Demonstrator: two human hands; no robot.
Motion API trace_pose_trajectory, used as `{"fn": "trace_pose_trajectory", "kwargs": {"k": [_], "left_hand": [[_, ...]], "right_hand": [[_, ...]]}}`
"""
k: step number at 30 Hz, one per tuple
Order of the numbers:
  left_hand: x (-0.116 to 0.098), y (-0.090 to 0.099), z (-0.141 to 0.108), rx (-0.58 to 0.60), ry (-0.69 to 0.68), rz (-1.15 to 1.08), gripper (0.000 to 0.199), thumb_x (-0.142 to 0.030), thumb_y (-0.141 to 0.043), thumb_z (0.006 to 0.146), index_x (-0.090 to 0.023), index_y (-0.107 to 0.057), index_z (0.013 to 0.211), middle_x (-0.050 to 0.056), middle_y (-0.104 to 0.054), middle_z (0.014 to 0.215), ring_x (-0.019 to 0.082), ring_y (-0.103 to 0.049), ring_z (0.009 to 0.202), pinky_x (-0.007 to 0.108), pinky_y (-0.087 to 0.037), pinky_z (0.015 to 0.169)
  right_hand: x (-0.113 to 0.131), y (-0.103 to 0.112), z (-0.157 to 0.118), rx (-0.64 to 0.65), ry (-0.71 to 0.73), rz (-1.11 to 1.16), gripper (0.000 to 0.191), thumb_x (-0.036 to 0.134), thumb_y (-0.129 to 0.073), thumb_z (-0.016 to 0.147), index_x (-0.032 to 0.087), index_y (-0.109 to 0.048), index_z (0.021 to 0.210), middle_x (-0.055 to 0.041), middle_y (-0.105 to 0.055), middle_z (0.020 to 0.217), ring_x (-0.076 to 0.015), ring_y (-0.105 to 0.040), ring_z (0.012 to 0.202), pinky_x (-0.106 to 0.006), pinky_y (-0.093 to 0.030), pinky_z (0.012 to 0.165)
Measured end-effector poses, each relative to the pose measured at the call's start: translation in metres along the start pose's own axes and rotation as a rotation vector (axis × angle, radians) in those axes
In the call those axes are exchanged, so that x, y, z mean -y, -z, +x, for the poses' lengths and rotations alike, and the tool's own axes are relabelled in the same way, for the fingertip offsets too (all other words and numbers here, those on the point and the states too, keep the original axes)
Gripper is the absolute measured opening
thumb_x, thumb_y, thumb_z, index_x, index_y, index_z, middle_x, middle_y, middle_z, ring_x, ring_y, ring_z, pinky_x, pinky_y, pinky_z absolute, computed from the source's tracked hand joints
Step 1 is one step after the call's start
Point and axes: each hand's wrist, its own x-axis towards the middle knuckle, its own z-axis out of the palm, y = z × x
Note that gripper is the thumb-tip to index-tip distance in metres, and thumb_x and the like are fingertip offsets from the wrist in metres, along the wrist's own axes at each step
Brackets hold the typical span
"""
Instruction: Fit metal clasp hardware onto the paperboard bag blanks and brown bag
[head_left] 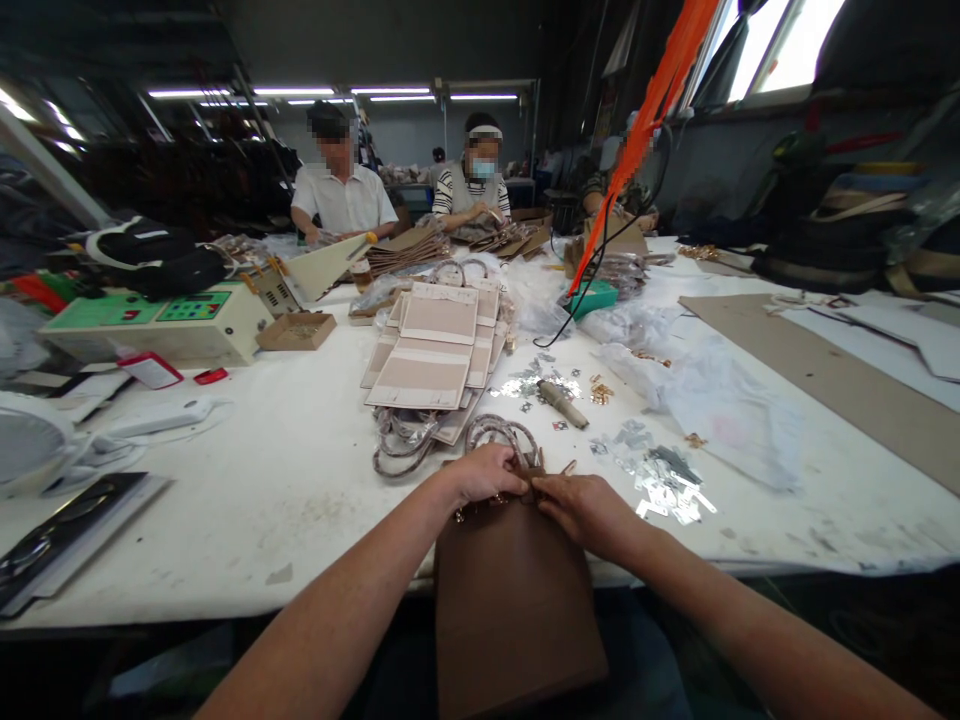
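A brown flat bag panel point(517, 600) hangs over the front edge of the table, its top end resting at the edge. My left hand point(487, 475) is closed on that top edge, fingers pinched together. Close beside it, my right hand point(585, 508) pinches the same edge from the right. Any small part between the fingertips is hidden. A braided rope handle point(499, 425) loops up behind my hands, and small gold-coloured fittings point(460, 515) show by the left hand.
Beige panels point(431, 345) with rope handles are stacked ahead. A wrapped tool point(562, 403) lies among metal plates point(675, 485) and gold pieces point(600, 390). A green-topped machine point(161, 325) and cardboard tray point(296, 331) stand left. An orange strip point(637, 130) hangs down. Co-workers sit opposite.
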Motion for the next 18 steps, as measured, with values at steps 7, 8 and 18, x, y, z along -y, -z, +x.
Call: {"fn": "trace_pose_trajectory", "kwargs": {"k": [7,8,18], "left_hand": [[0.002,-0.001,0.002,-0.013,-0.048,-0.06,0.029,-0.025,-0.077,0.061,-0.017,-0.073,0.089,0.003,-0.076,0.083,0.023,-0.069,0.08,0.029,-0.052,0.073],[0.0,0.0,0.0,-0.008,-0.065,-0.063,0.029,-0.024,-0.076,0.062,-0.017,-0.073,0.09,0.003,-0.076,0.085,0.023,-0.07,0.081,0.03,-0.053,0.074],[-0.065,0.005,-0.073,-0.234,-0.327,0.359,0.025,-0.028,-0.069,0.078,-0.021,-0.073,0.102,0.007,-0.077,0.099,0.025,-0.069,0.088,0.035,-0.054,0.081]], "right_hand": [[0.002,-0.013,0.004,-0.137,-0.116,0.056,0.02,0.025,-0.061,0.096,0.027,-0.077,0.109,-0.0037,-0.079,0.105,-0.0265,-0.073,0.097,-0.035,-0.053,0.086],[0.004,-0.016,0.003,-0.185,-0.14,0.082,0.02,0.025,-0.062,0.095,0.027,-0.077,0.11,-0.0041,-0.079,0.107,-0.0271,-0.073,0.098,-0.037,-0.053,0.088],[0.038,-0.027,-0.035,-0.498,-0.543,0.973,0.092,0.06,-0.079,0.077,0.024,-0.041,0.153,-0.0111,-0.073,0.118,-0.0286,-0.075,0.092,-0.04,-0.063,0.081]]}}
